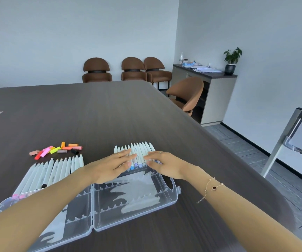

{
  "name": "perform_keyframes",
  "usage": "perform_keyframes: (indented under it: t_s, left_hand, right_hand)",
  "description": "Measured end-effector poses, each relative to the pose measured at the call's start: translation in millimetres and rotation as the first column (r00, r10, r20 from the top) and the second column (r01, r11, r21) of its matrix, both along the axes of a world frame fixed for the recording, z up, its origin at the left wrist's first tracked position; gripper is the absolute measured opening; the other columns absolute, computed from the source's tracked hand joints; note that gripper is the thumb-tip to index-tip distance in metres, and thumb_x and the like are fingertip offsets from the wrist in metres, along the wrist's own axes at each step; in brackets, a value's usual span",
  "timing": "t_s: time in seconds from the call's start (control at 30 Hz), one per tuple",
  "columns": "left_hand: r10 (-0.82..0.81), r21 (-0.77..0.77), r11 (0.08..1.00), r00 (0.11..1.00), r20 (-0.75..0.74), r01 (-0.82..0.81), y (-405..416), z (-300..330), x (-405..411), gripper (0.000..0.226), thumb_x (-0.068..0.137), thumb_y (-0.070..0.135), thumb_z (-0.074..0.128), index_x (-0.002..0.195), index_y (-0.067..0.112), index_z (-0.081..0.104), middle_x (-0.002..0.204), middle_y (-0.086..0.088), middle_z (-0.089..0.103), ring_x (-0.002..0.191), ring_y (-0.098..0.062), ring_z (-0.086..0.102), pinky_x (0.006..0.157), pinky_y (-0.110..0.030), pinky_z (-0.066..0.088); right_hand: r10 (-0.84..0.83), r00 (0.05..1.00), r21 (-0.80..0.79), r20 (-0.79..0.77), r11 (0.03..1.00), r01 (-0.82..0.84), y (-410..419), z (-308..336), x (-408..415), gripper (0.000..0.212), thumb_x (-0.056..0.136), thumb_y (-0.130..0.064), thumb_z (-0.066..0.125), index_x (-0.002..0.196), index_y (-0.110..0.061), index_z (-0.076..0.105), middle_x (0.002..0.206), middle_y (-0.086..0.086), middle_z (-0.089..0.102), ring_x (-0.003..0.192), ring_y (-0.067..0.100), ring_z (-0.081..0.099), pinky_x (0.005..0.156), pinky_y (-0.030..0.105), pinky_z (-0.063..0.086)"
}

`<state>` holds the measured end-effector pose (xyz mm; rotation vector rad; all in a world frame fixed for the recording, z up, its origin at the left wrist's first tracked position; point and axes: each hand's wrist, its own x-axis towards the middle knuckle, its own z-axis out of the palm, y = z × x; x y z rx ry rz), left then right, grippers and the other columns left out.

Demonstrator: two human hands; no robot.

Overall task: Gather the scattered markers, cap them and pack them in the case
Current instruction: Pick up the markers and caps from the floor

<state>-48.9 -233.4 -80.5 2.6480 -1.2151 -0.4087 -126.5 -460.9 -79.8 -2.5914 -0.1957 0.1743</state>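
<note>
A clear plastic case (172, 195) lies open flat on the dark table, two halves side by side. A row of several white markers (141, 149) lies just beyond the right half, tips pointing away. My left hand (113, 167) and my right hand (162, 165) rest flat on this row, fingers straight, pressing from either side. A second row of white markers (55, 170) lies beyond the left half, partly hidden by my left forearm. Loose caps (55, 149) in orange, pink, yellow, red and black lie scattered further back on the left.
The table's right edge (219, 140) runs diagonally close to my right arm. Brown chairs (133, 70) stand along the far wall and one (188, 93) by the table corner. A whiteboard stand (292, 135) is on the right.
</note>
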Motion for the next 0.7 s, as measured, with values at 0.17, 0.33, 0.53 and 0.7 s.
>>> perform_keyframes:
  t_s: [0.17,0.33,0.53,0.7]
  left_hand:
    - [0.023,-0.045,0.999,0.997,0.078,-0.020,-8,9,-6,0.049,0.099,0.046,0.022,0.147,0.039,0.021,0.156,0.018,0.008,0.143,-0.002,0.006,0.111,-0.019,0.006]
    - [-0.049,-0.166,0.984,0.993,0.103,0.066,-54,37,-18,0.043,0.102,0.032,0.031,0.145,0.033,0.030,0.153,0.010,0.022,0.139,-0.006,0.020,0.111,-0.021,0.016]
    - [-0.154,-0.414,0.880,0.965,0.212,0.232,-181,82,-84,0.040,0.099,0.024,0.037,0.139,0.027,0.042,0.141,0.006,0.041,0.125,-0.010,0.041,0.093,-0.019,0.029]
    - [-0.307,-0.462,0.808,0.930,0.200,0.366,-268,93,-170,0.033,0.098,0.022,0.038,0.125,0.025,0.058,0.121,0.005,0.052,0.095,-0.011,0.050,0.075,-0.021,0.034]
  right_hand:
    - [-0.060,0.995,0.024,0.076,0.998,0.058,2,8,-9,0.042,0.100,-0.037,0.037,0.140,-0.025,0.043,0.153,-0.005,0.031,0.140,0.017,0.028,0.114,0.033,0.022]
    - [-0.125,0.963,0.030,0.237,0.992,0.122,-19,26,-37,0.040,0.100,-0.026,0.040,0.140,-0.020,0.043,0.152,0.000,0.031,0.141,0.018,0.024,0.112,0.027,0.020]
    - [-0.483,0.755,0.189,0.444,0.874,0.448,-84,38,-122,0.039,0.096,-0.016,0.046,0.135,-0.017,0.048,0.147,0.004,0.035,0.137,0.019,0.027,0.106,0.018,0.019]
    - [-0.793,0.442,0.321,0.419,0.585,0.745,-146,32,-249,0.034,0.092,-0.007,0.046,0.124,-0.010,0.057,0.131,0.007,0.049,0.123,0.021,0.044,0.095,0.014,0.028]
